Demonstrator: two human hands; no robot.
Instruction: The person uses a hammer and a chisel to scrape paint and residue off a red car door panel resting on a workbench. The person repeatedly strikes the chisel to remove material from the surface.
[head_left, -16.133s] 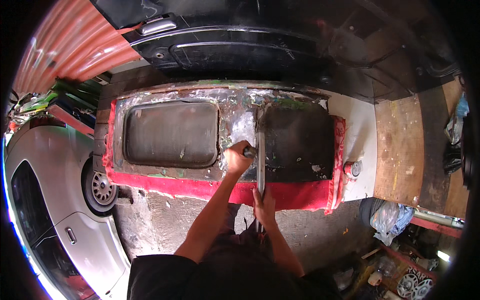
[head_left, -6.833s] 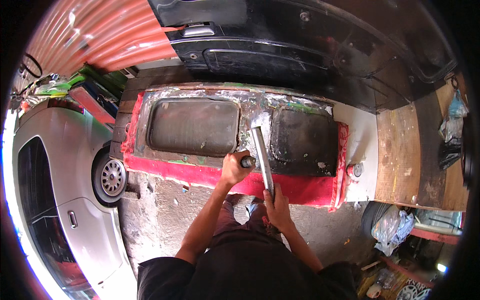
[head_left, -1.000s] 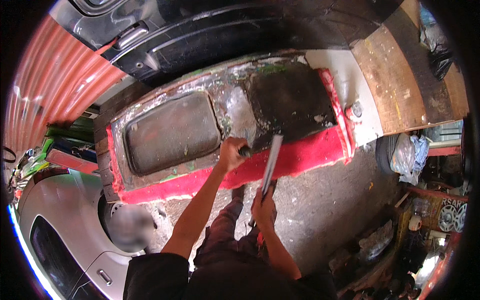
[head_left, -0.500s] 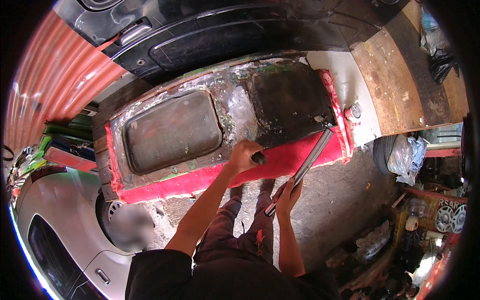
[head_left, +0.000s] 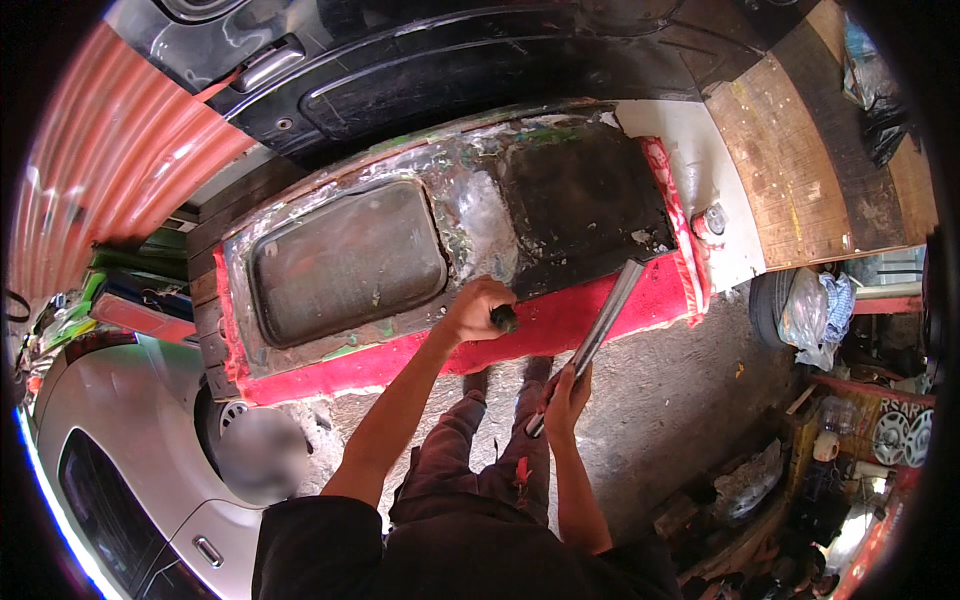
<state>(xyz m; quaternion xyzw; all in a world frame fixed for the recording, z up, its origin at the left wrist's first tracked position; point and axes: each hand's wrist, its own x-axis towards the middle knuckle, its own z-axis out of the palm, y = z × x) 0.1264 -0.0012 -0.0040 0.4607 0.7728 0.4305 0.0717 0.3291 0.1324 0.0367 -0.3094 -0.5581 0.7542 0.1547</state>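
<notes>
Metal bar [head_left: 609,317]: slants away and rightward over red cloth [head_left: 420,359] | right hand [head_left: 567,398]: wrapped round its lower part, forearm near-upright | left hand [head_left: 481,309]: fisted on dark handle [head_left: 505,319] near worn panel [head_left: 484,218] | hands apart

Wearing a black top [head_left: 480,555] with loose, wide short sleeves [head_left: 320,530] leaving both forearms [head_left: 395,425] bare, over dark, faintly reddish-brown trousers [head_left: 445,440] creasing along the legs and showing a small bright red scrap [head_left: 522,470] by the right thigh.
</notes>
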